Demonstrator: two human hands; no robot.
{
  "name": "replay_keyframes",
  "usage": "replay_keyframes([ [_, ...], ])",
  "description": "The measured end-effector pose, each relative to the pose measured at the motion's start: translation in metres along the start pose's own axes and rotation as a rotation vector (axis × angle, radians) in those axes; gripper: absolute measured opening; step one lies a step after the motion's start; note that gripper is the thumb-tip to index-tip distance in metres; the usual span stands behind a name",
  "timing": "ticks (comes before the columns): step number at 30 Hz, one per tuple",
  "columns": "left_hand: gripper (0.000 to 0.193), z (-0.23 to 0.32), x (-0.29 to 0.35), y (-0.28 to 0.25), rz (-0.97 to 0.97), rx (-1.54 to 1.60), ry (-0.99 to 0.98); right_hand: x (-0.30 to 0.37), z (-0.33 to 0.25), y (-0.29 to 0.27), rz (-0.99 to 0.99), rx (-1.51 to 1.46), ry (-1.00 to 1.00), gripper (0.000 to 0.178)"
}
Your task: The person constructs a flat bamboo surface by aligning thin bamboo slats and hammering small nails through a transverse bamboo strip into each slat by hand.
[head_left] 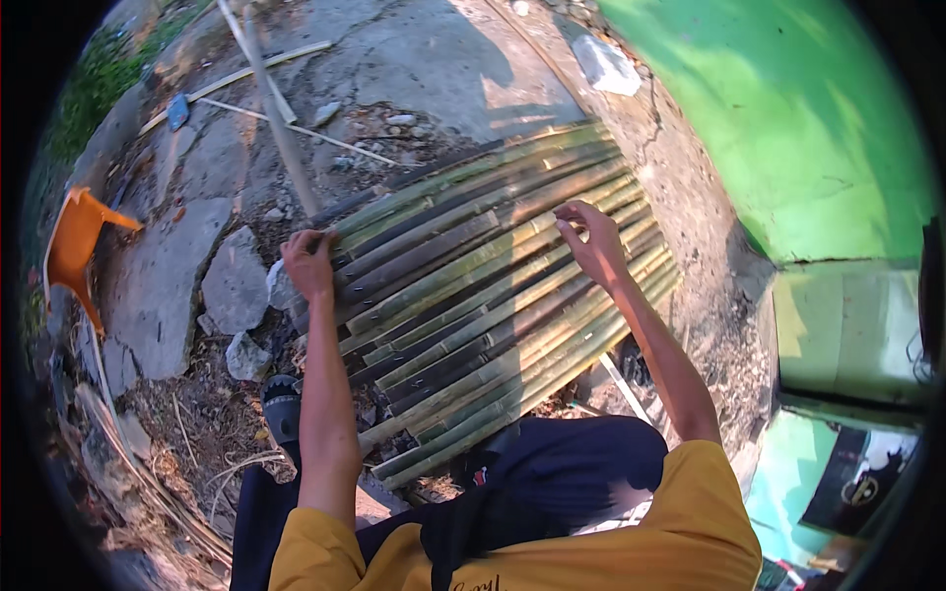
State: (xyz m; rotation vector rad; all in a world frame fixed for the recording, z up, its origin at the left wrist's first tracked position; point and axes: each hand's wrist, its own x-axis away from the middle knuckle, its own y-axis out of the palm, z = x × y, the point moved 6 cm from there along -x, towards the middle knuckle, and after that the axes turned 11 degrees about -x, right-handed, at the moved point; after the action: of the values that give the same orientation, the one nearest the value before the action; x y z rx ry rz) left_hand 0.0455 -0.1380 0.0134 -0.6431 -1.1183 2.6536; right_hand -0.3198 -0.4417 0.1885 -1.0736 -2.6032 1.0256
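Observation:
A panel of split bamboo slats (pixel 493 266), green, brown and dark, lies in front of me on a slant, its slats side by side. Small dark ties or wire bits show near the slats' left ends. My left hand (pixel 308 264) is closed at the panel's far left corner, fingers curled round the end of a bamboo slat. Above the middle of the panel's right half, my right hand (pixel 593 244) is closed in a pinch, thumb against fingertips. Whatever is between those fingertips is too small to make out.
An orange plastic chair (pixel 74 251) lies tipped at the left. Broken concrete slabs (pixel 163 286) and stones (pixel 246 357) cover the ground there. Long poles (pixel 281 128) and thin sticks lie beyond the panel. A green wall (pixel 788 128) rises at the right, with a white block (pixel 605 65) near it.

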Motion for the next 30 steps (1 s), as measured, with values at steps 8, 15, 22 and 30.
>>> replay_keyframes([
  [8, 0.025, 0.003, 0.004, 0.026, -0.098, -0.044, 0.010, 0.423, 0.160, -0.088, 0.317, 0.342, 0.586, 0.025],
  [15, 0.028, -0.017, -0.002, 0.026, -0.095, -0.079, 0.048, 0.470, 0.146, -0.025, 0.120, 0.300, 0.648, 0.030],
  [22, 0.027, -0.011, -0.005, 0.011, -0.020, -0.071, 0.048, 0.461, 0.161, -0.004, -0.094, 0.276, 0.689, 0.033],
  [30, 0.025, 0.008, 0.001, 0.002, -0.007, -0.076, -0.050, 0.439, 0.138, -0.097, -0.166, 0.309, 0.759, 0.021],
])
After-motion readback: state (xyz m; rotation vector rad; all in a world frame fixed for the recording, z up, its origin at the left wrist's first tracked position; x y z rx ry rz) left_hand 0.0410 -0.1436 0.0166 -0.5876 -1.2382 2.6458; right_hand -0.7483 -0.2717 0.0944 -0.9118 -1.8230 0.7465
